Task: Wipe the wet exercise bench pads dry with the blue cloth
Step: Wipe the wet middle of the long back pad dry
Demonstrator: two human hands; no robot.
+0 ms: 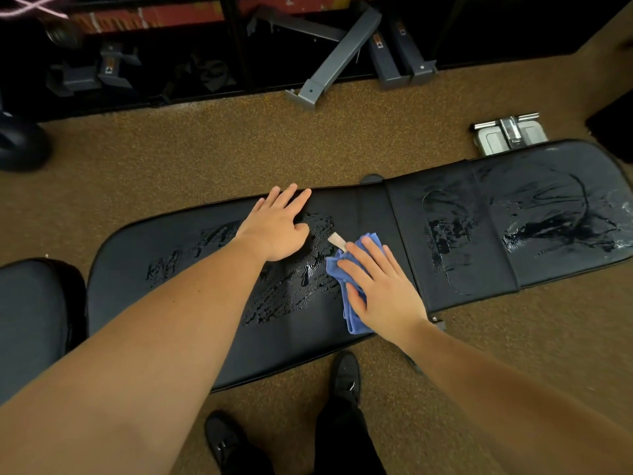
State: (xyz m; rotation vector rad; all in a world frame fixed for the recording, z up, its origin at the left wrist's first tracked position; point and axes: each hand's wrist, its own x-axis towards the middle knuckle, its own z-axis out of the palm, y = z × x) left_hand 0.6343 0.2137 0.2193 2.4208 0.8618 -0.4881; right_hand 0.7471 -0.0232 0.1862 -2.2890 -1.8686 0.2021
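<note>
Speckled brown carpet (205,149) underlies the long black vinyl bench pad (178,303), slick with beaded water; your right hand (380,286) presses flat-fingered on the soft, light, crumpled blue cloth (349,303), your left hand (277,228) rests flat on the pad. Bunch it under the palm; it looks likely to skid.

cloth (346,269) on bench pad (191,279), under right hand (383,286)

Dim warm light, glare on wet bench pads (548,214), dark murky top, wide-angle bending at edges

I see a blue cloth (349,296) on black bench pads (376,214) streaked with glossy wet patches. The carpet (205,149) is speckled brown, my 2 shoes (346,375) black.
</note>
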